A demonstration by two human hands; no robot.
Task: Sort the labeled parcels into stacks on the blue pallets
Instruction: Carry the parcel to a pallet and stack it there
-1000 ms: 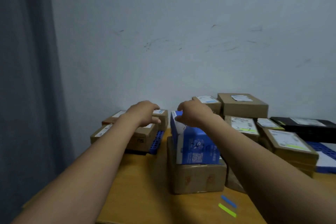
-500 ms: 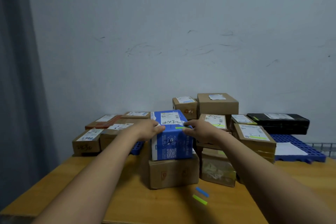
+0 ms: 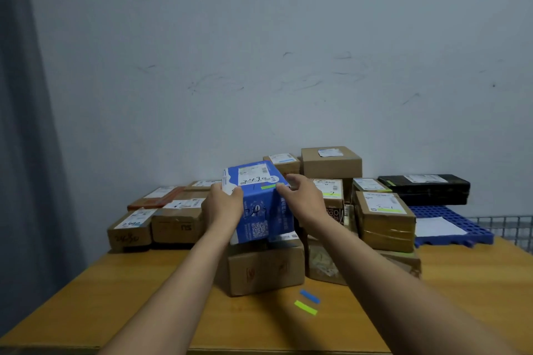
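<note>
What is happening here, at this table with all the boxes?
A person is sorting parcels. The left hand and the right hand grip a blue box by its two sides. The box is tilted over a brown carton on the table; whether it touches the carton I cannot tell. More labeled parcels stand around it. At the right, a blue pallet holds a white sheet.

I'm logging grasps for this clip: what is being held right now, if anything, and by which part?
The blue parcel, held by both hands near its top: the left hand grips its left side, the right hand its right side.
</note>
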